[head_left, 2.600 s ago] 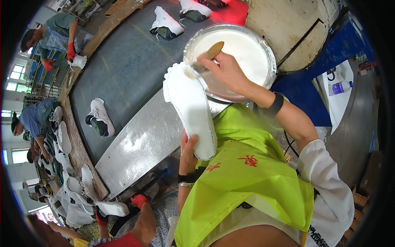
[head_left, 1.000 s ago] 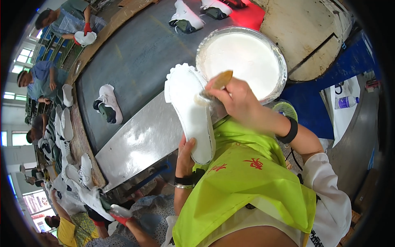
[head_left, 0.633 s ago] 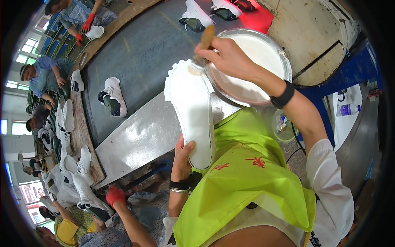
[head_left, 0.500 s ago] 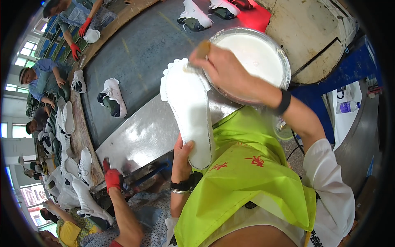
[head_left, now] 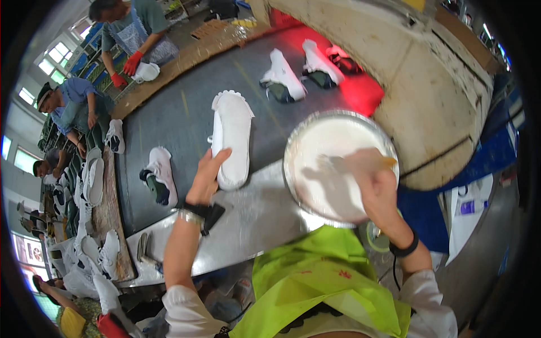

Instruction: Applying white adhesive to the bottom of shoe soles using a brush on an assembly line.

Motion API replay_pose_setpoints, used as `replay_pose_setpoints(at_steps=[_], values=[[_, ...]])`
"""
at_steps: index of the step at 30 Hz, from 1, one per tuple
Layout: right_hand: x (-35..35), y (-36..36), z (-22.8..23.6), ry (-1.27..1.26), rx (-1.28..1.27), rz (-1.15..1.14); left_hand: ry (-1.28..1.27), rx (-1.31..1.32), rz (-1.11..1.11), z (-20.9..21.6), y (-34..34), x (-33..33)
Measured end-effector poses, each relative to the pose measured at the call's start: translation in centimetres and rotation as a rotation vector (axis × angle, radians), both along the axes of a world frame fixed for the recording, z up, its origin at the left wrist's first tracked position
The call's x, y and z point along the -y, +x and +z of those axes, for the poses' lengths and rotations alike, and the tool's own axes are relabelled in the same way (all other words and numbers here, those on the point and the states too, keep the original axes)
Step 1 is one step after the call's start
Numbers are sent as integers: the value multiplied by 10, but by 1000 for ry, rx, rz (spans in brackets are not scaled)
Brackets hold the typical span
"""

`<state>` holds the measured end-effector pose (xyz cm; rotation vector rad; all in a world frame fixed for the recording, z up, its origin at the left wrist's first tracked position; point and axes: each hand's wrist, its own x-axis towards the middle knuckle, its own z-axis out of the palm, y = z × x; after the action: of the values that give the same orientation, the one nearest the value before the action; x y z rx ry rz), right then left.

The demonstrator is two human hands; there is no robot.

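Head view, and here's the left hand [head_left: 207, 177] clamped on a white shoe with a scalloped-edged far end [head_left: 234, 141], underside facing up, thumb pressing the near part's edge. That shoe is held out above the dark grey belt [head_left: 194, 132], just left of a round, silvery metal pan of white liquid [head_left: 288, 169]. And the right hand [head_left: 375, 183], blurred, fingers closed round a wooden-handled brush [head_left: 387, 162], bristles over the pan; whether they touch the liquid, I cannot tell! A white-and-dark-green shoe [head_left: 160, 177] lies on the belt, left of the left hand.
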<state>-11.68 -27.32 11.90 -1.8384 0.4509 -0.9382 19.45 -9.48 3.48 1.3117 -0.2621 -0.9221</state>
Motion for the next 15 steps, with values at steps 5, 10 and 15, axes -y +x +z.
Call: replay_pose_setpoints(at_steps=[5, 10, 15], values=[[32, 8, 1, -10, -58, -84, 67, 288, 165, -98, 165, 111], [54, 14, -14, 18, -216, -164, 793, 631, 263, -123, 128, 215], [53, 31, -14, 73, -164, -168, 826, 776, 11, -97, 157, 154]])
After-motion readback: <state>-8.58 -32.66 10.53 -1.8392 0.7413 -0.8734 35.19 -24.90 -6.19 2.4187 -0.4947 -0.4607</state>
